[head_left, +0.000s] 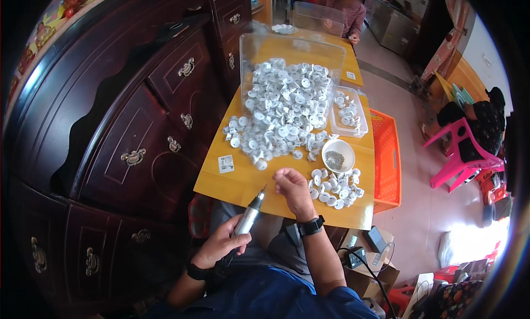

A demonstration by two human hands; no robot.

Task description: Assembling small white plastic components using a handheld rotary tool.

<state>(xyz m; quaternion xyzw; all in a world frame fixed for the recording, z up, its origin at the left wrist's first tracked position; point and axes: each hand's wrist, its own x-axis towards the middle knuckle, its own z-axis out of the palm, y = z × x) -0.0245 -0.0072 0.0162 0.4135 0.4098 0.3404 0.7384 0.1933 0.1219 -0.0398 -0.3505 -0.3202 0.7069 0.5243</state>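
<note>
My left hand [222,243] is wrapped around a silver and black electric screwdriver [249,215], its bit pointing up and to the right at the table's near edge. Just right of the bit, my right hand [294,187] is closed with its fingertips pinched together; whatever they hold is too small or hidden to see. Beyond both hands spreads a big heap of round white plastic parts [287,112]. A white bowl [350,151] containing small metal screws [334,159] stands past my right hand. Next to it lies a smaller group of white parts [335,189].
The yellow wooden table [245,186] also bears a large clear bin [248,46] around the heap, a small clear box [353,132] and a label [226,164]. An orange crate [387,164] sits along its right side, dark drawers [132,153] at left. Another person [353,18] is at the far end.
</note>
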